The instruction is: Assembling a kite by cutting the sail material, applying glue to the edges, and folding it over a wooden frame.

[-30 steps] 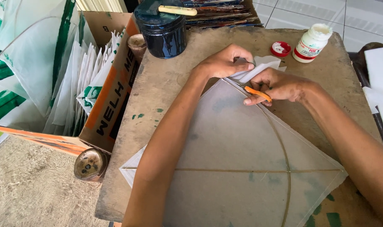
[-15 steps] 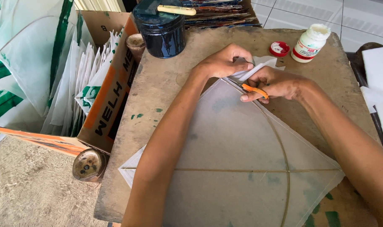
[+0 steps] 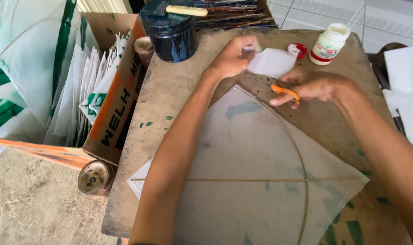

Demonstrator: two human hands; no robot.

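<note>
Your left hand (image 3: pixel 233 58) has just lifted a small white paper scrap (image 3: pixel 272 62), pinched in its fingers, off the top tip of the translucent diamond-shaped paper kite (image 3: pixel 256 168) on the tabletop (image 3: pixel 179 90), while your right hand (image 3: pixel 313 86) stays clenched on orange-handled scissors (image 3: pixel 282 90) just beside that tip, so the cut looks done.

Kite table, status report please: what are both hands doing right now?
Left hand pinching white paper scrap. Right hand gripping orange-handled scissors. Kite flat on table.

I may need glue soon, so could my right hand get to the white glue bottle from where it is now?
Probably yes. The white glue bottle stands upright just beyond the right hand, with only bare table between them, but that hand holds orange-handled scissors.
</note>
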